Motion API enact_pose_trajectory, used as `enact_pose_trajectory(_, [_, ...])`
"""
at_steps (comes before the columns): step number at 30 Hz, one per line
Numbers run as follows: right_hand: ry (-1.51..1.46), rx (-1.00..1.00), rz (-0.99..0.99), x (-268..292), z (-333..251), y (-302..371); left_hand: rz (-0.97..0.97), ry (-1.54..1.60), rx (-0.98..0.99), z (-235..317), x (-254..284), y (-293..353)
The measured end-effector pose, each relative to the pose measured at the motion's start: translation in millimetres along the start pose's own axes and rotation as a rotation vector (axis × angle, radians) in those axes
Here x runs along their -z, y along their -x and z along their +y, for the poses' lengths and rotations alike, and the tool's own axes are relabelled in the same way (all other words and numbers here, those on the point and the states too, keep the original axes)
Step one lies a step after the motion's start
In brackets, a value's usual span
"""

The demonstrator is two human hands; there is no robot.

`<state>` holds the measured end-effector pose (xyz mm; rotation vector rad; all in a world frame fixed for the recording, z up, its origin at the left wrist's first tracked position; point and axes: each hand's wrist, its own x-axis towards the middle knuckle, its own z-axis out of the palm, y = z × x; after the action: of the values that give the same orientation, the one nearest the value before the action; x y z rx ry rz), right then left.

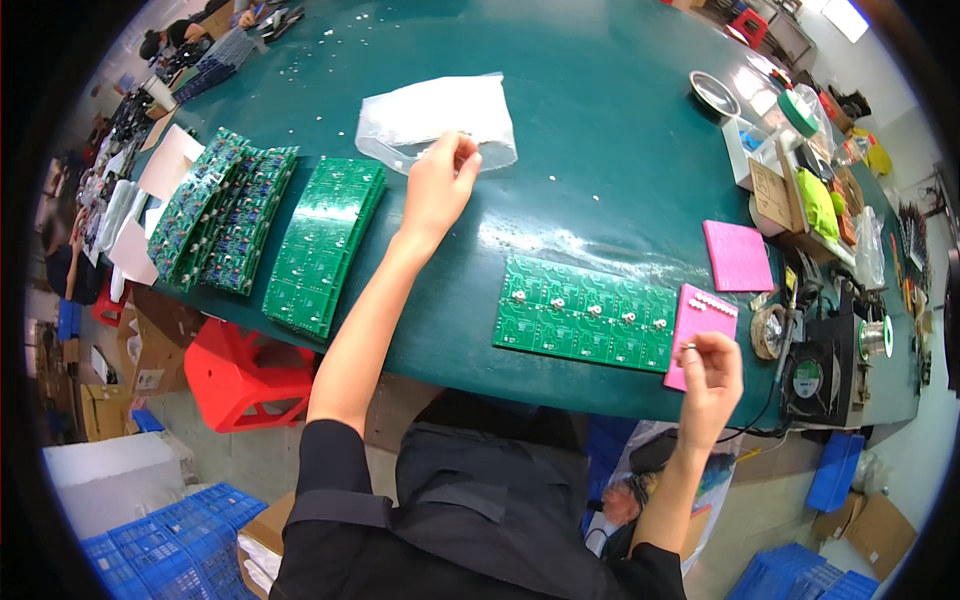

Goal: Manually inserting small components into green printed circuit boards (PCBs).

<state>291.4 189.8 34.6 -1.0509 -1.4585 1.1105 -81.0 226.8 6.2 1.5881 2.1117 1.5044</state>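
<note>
Green tabletop [600,130] spreads out wide in front of the seated worker, with a plain board stack [325,240] off to the left and a red stool [235,375] under that edge. Near the table's front edge lies a single circuit board [577,326], its long axis running left to right, the right end dipping slightly toward the worker. Five small round parts [595,310] stand along it in a line.

From where I stand, the right hand [712,375] is clearly the nearer one: it hovers just past the board's right end, above a pink pad [696,324] whose long side runs away from the worker. Thumb and forefinger are nearly closed, seemingly on a tiny piece [688,347] — so the board lies directly to the left of that pinch. White pieces [716,303] line the pad's far end.

Well apart, the left hand [437,190] reaches to the near edge of a plastic bag [440,105], fingertips bunched — whether they grip anything, I can't tell.
</note>
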Motion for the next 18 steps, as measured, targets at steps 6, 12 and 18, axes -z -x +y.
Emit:
enact_pose_trajectory(6, [-0.152, -0.059, -0.161, -51, -14, 23, -0.56, 0.991, 0.487, 81, 15, 101])
enact_pose_trajectory(12, [-0.006, 0.115, -0.237, -79, -15, 29, -0.667, 1.227, 0.71, 98, 26, 146])
enact_pose_trajectory(18, [0.038, 0.141, -0.29, -92, -18, 31, -0.613, 1.22, 0.705, 93, 33, 154])
